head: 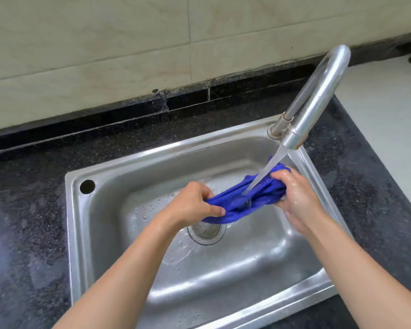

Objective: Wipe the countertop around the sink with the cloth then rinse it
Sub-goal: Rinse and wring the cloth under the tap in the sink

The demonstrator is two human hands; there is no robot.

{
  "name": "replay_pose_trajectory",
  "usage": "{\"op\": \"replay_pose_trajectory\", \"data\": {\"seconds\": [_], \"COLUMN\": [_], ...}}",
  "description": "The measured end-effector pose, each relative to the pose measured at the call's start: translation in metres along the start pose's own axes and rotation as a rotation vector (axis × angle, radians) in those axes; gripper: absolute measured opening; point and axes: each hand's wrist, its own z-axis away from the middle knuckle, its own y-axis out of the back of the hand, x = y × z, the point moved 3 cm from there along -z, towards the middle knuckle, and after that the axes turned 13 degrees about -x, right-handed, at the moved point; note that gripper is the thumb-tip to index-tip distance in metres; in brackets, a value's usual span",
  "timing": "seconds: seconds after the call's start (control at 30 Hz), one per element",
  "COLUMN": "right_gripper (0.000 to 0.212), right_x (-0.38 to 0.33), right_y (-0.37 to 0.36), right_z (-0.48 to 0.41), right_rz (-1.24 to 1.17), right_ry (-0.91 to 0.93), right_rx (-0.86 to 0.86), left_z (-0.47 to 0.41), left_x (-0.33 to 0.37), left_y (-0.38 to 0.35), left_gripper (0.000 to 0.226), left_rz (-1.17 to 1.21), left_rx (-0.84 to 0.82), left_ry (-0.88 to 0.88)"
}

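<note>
A blue cloth [233, 205] is bunched and stretched between both hands over the steel sink [100, 167]. My left hand [192, 205] grips its left end just above the drain [207, 231]. My right hand [297, 195] grips the right end, fingers curled round the bunched fabric. Water runs from the curved steel tap [318, 96] in a stream [263, 174] that lands on the middle of the cloth. The dark speckled countertop [26, 222] surrounds the sink.
A cream tiled wall [105, 55] with a dark backsplash strip rises behind the sink. An open round hole [87, 186] sits in the sink's back left corner. A pale surface [389, 110] lies to the right of the counter.
</note>
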Motion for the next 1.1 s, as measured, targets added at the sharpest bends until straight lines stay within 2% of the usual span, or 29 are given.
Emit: {"op": "replay_pose_trajectory", "data": {"seconds": [0.03, 0.1, 0.17, 0.2, 0.27, 0.3, 0.37, 0.43, 0.47, 0.53, 0.57, 0.63, 0.67, 0.77, 0.83, 0.87, 0.97, 1.0, 1.1], "right_gripper": [0.026, 0.043, 0.043, 0.04, 0.027, 0.026, 0.034, 0.041, 0.042, 0.036, 0.033, 0.031, 0.033, 0.035, 0.03, 0.028, 0.024, 0.023, 0.028], "right_x": [0.001, 0.0, 0.005, 0.012, 0.025, 0.031, 0.033, 0.023, 0.021, 0.027, 0.033, 0.043, 0.042, 0.026, 0.023, 0.028, 0.051, 0.048, 0.027], "right_y": [-0.001, -0.008, -0.026, -0.039, -0.07, -0.08, -0.079, -0.06, -0.054, -0.062, -0.075, -0.099, -0.102, -0.077, -0.07, -0.074, -0.1, -0.099, -0.072], "right_z": [-0.001, 0.001, 0.014, 0.028, 0.058, 0.065, 0.046, 0.006, -0.009, -0.01, 0.004, 0.04, 0.045, -0.001, -0.014, -0.007, 0.039, 0.037, -0.01], "right_rz": [-0.077, -0.172, -0.1, -0.027, 0.137, 0.24, 0.443, 0.441, 0.412, 0.466, 0.519, 0.555, 0.567, 0.529, 0.432, 0.439, 0.491, 0.51, 0.52], "right_ry": [0.003, 0.048, 0.092, 0.111, 0.146, 0.163, 0.147, 0.009, -0.035, -0.007, 0.036, 0.131, 0.146, -0.026, -0.045, -0.015, 0.166, 0.161, -0.063], "right_rx": [0.029, 0.086, 0.098, 0.077, 0.024, 0.011, 0.112, 0.273, 0.308, 0.284, 0.218, 0.074, 0.054, 0.232, 0.288, 0.268, 0.065, 0.058, 0.266], "left_z": [0.0, -0.001, -0.006, -0.01, -0.016, -0.019, -0.023, -0.031, -0.032, -0.036, -0.038, -0.037, -0.03, -0.018, -0.022, -0.026, -0.036, -0.034, -0.026], "left_x": [-0.004, -0.009, -0.009, -0.005, 0.01, 0.019, 0.029, 0.03, 0.03, 0.024, 0.018, 0.007, 0.007, 0.021, 0.024, 0.02, 0.002, 0.002, 0.013], "left_y": [-0.004, -0.017, -0.036, -0.044, -0.058, -0.063, -0.075, -0.09, -0.091, -0.076, -0.063, -0.043, -0.039, -0.066, -0.073, -0.066, -0.045, -0.047, -0.07], "left_gripper": [0.025, 0.019, 0.017, 0.026, 0.03, 0.025, 0.016, 0.018, 0.019, 0.017, 0.017, 0.032, 0.038, 0.038, 0.036, 0.036, 0.041, 0.042, 0.041], "left_rz": [0.129, 0.623, 1.214, 1.405, 1.56, 1.524, 1.242, 0.96, 0.894, 0.911, 0.995, 1.209, 1.251, 1.007, 0.975, 1.003, 1.17, 1.156, 0.846], "left_rx": [-0.014, 0.0, -0.017, -0.013, 0.036, 0.067, 0.204, 0.285, 0.305, 0.351, 0.392, 0.414, 0.406, 0.371, 0.35, 0.36, 0.416, 0.402, 0.385], "left_ry": [0.031, 0.045, 0.035, 0.029, 0.066, 0.072, 0.033, 0.012, 0.035, 0.095, 0.123, 0.205, 0.219, 0.143, 0.087, 0.091, 0.163, 0.161, 0.097]}}
